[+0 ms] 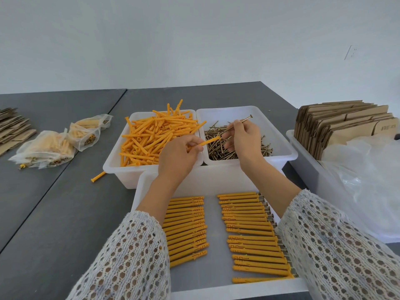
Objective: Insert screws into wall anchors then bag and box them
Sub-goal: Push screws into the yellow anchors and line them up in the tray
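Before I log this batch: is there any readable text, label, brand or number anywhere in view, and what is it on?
No text can be read.
Flattened brown cardboard boxes upright in the white plastic bin at right: dark print on one panel near the frame's right edge, too small and blurred to read.
White wall: faint grey mark at upper right, not legible as text.
Orange plastic anchors, brass screws, clear bags: no labels visible.
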### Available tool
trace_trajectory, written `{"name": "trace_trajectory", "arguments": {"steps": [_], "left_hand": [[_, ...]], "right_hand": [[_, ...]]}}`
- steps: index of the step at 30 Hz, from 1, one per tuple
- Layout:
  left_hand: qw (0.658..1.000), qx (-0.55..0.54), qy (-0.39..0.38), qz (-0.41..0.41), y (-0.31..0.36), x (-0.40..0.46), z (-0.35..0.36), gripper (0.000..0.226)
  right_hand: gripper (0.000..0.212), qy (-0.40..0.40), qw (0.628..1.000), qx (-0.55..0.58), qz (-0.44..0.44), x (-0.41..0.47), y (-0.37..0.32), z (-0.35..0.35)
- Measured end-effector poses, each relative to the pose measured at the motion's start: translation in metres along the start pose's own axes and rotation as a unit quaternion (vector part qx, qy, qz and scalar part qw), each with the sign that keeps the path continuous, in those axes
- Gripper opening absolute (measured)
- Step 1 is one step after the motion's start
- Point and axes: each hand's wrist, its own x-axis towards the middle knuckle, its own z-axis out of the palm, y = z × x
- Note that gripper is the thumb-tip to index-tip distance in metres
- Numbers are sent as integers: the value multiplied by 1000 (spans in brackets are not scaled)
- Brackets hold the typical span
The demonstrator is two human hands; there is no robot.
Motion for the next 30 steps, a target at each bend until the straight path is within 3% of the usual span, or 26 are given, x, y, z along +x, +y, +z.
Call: {"name": "trace_trajectory", "arguments": {"steps": [7,16,25,30], "left_hand": [[1000,-16,3,-4,-1,0,1,13],[1000,-24,-8,-2,-1,0,0,15],[999,-37,-7,-8,0,0,-1,14],[999,-39,-9,-5,1,-1,-2,16]], "right_hand": [[30,41,999,4,15,2,-4,-4],[28,-46,997,-59,-13,-5,-2,5],[29,45,999,7,14,2,-5,-4],[28,-26,1000,-4,12,-4,-2,3]]}}
